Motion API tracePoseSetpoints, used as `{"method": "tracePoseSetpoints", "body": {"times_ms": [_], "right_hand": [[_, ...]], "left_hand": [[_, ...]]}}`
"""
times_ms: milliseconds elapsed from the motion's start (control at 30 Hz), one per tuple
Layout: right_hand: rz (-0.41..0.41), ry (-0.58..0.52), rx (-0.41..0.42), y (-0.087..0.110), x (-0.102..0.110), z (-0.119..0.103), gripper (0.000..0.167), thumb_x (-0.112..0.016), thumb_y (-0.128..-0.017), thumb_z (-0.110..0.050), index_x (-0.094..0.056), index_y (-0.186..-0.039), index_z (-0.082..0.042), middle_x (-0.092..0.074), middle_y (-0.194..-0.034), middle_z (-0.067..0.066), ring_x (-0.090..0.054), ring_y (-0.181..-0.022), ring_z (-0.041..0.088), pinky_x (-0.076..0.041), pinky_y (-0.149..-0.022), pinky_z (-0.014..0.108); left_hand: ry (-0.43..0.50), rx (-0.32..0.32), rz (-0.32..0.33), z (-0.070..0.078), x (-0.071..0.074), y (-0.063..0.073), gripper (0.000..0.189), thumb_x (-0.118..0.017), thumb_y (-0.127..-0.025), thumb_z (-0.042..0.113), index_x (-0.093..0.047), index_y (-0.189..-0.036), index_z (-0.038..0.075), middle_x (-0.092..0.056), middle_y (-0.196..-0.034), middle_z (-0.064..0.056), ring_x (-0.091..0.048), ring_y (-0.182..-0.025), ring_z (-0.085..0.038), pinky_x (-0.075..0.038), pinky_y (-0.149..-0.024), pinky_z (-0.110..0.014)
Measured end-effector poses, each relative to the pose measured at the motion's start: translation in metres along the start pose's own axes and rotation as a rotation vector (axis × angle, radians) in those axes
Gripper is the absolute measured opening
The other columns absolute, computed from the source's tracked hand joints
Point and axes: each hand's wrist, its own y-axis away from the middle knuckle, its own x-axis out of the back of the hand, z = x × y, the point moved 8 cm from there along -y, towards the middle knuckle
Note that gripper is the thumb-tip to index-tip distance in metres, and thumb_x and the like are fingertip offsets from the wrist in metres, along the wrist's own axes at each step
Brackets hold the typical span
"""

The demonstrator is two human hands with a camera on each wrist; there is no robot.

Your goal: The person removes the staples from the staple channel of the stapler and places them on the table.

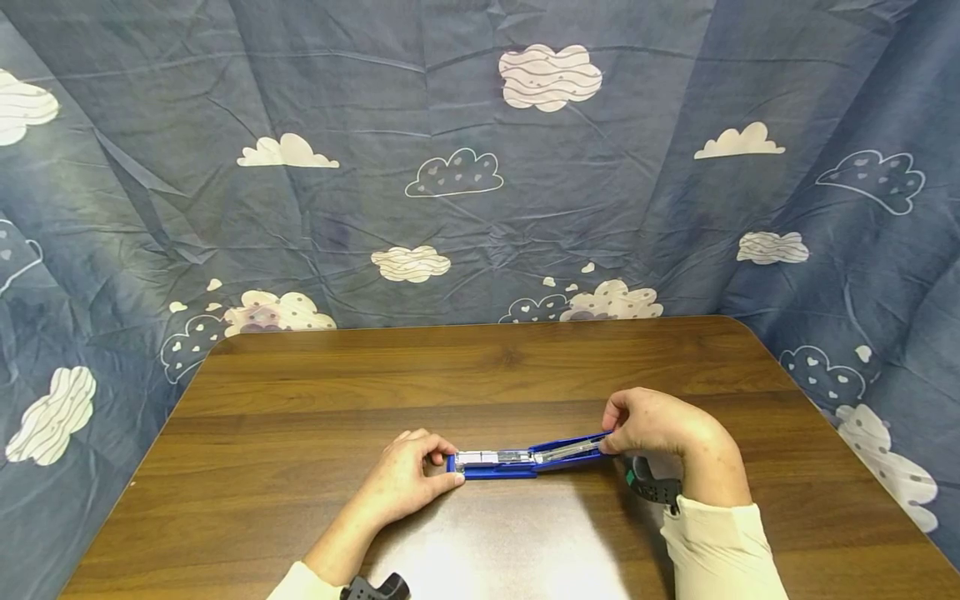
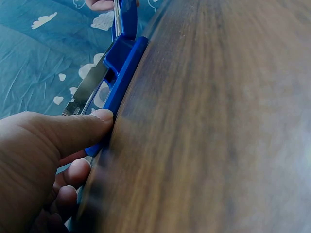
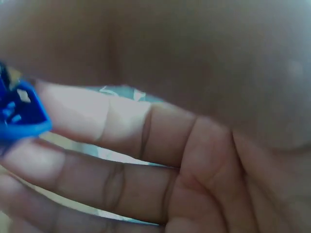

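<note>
A blue stapler (image 1: 498,471) lies on the table, folded wide apart so that its metal staple channel (image 1: 491,457) faces up. My left hand (image 1: 412,475) pinches the base's left end between thumb and fingers. At the other end, my right hand (image 1: 660,425) grips the tip of the raised top arm (image 1: 573,451), which slants up to the right. From the left wrist view, the left thumb (image 2: 87,128) presses on the edge of the blue base (image 2: 124,80). Close up in the right wrist view, the blue arm tip (image 3: 24,114) sits by the fingertips; part of it is hidden.
The brown wooden table (image 1: 315,392) reaches back to a blue curtain (image 1: 360,200) printed with clouds. Bright glare lies on the table's front middle. Each wrist carries a black camera mount, such as the one at the right wrist (image 1: 652,483).
</note>
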Motion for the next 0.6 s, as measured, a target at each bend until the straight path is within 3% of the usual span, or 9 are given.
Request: {"method": "tracePoseSetpoints", "body": {"times_ms": [200,400,600], "right_hand": [[0.107,0.098,0.061,0.001,0.006,-0.021,0.023,-0.081,-0.078,-0.027,-0.064,-0.083,-0.013,-0.062,-0.076,-0.003,-0.052,-0.071,0.013,-0.041,-0.064,0.031],[0.264,0.165,0.168,-0.002,0.007,-0.056,0.015,-0.076,-0.086,-0.022,-0.063,-0.078,-0.016,-0.06,-0.07,-0.007,-0.052,-0.065,0.009,-0.041,-0.062,0.029],[0.295,0.175,0.231,-0.011,-0.011,-0.08,0.016,-0.073,-0.089,-0.02,-0.063,-0.076,-0.018,-0.057,-0.066,-0.009,-0.049,-0.062,0.007,-0.04,-0.06,0.027]], "left_hand": [[0.012,-0.011,0.002,0.001,0.001,0.001,0.025,-0.088,-0.076,0.031,-0.074,-0.096,0.023,-0.058,-0.081,0.015,-0.046,-0.079,-0.002,-0.039,-0.075,-0.026],[0.003,-0.011,0.006,0.0,0.001,0.0,0.025,-0.088,-0.076,0.032,-0.074,-0.096,0.024,-0.057,-0.081,0.016,-0.046,-0.079,-0.002,-0.039,-0.076,-0.026],[0.004,-0.011,0.004,0.001,0.001,0.0,0.026,-0.088,-0.076,0.032,-0.074,-0.097,0.024,-0.058,-0.082,0.016,-0.047,-0.08,-0.003,-0.039,-0.077,-0.027]]}}
